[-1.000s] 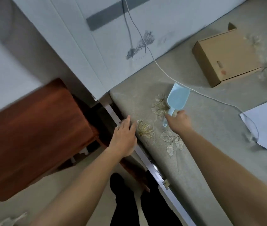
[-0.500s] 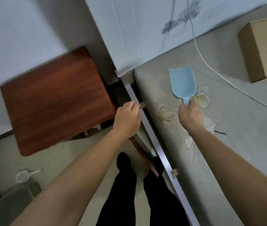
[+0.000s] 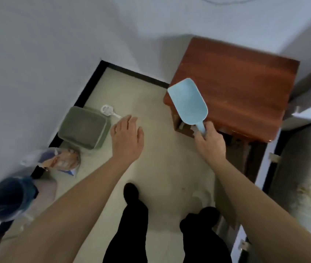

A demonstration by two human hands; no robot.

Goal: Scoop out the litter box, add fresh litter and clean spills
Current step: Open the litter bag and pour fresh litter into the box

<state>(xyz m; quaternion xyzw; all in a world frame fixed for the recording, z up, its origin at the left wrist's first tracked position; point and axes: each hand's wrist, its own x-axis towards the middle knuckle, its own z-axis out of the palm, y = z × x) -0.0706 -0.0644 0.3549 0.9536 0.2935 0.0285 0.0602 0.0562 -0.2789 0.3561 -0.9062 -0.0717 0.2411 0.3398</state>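
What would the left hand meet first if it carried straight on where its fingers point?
The left hand probably meets nothing before the black skirting; the white scoop lies left of that line, though depth is unclear.

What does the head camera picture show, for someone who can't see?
The right hand grips a light blue plastic scoop by its handle; the open left hand hangs above the beige floor. A grey-green rectangular litter box sits by the wall, a small white scoop beside it.
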